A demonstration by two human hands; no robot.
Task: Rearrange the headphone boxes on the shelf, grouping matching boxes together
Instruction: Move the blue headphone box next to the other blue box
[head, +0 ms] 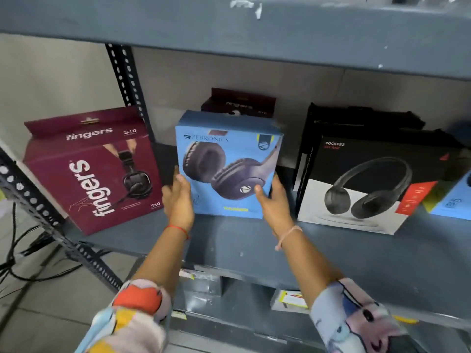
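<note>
Centre frame: I see both hands on a blue Zebronics box (226,164), which stands upright in the middle of the grey metal shelf (254,240). The left hand (178,197) grips the box's lower left edge, thumb on the printed front and fingers curled behind. The right hand (274,202) grips the lower right corner the same way, its thumb pressed on the pictured earcup. From this angle I cannot tell whether the box's bottom edge rests on the shelf or is held just above it.

At left of the frame a maroon Fingers box (94,171) stands on the shelf, leaning back, just beside the left hand but apart from the blue box. A second maroon Fingers box (239,103) shows directly behind the blue one, against the back wall, with only its top visible. At right a black-and-white Rockerz box (369,184) stands near the right hand, and a black box (364,118) stands behind it; its label is too dark to read. Another blue box (456,200) is cut off by the right edge of the frame.

A red thread (178,229) circles the left wrist and a pale pink band (288,235) the right. Black cables (25,250) lie on the floor at lower left.
</note>
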